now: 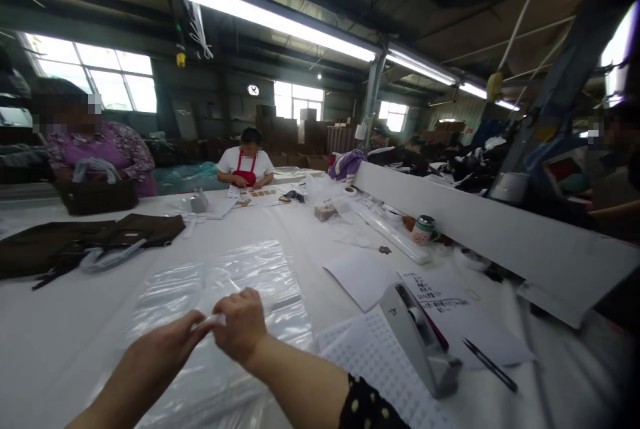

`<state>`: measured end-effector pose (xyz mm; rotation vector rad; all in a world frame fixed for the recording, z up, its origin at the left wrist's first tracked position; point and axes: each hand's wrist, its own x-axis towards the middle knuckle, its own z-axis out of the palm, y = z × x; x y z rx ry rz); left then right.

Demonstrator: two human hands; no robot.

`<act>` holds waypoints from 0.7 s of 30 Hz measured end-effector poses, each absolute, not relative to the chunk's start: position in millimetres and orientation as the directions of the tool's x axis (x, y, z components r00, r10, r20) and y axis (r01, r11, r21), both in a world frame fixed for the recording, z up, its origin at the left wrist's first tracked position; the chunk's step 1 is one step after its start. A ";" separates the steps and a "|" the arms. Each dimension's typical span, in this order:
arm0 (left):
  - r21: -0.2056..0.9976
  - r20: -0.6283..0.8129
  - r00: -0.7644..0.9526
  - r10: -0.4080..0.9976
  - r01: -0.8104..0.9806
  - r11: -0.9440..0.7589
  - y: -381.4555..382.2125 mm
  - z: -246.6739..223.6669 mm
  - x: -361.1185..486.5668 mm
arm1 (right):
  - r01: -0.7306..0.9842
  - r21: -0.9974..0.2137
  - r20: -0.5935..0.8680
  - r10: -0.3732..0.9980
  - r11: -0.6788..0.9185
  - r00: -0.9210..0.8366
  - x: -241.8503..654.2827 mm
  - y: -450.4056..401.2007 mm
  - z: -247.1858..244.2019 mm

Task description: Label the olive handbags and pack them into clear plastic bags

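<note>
On the white tabletop (pixel 200 249) a broad layer of clear plastic sheeting (pixel 270 269) lies before the person, with a patterned paper sheet (pixel 365 356) to its right and a gray dispenser (pixel 400 322) partly over that paper. Above the sheeting the left hand (pixel 183 332) and right hand (pixel 243 324) meet — fingertips pinching a bit of whitish film — and a slim black tool (pixel 490 366) lies right of the dispenser.

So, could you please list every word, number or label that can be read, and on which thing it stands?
No text can be read with certainty.
White paper sheet with black handwriting: too blurred.
White sheet with small grey printing: too small.
Grey desktop device: dark mark, unreadable.
Small brown rectangular box: faint marks, unreadable.
Round white wall clock: dial too small.
</note>
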<state>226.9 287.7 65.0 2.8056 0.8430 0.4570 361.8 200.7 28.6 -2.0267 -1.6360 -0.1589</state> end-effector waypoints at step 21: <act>0.053 -0.021 0.865 0.501 0.501 -0.864 181.9 23.1 73.9 | 0.982 -0.146 -0.038 0.993 -0.117 0.112 372.6 38.6 7.6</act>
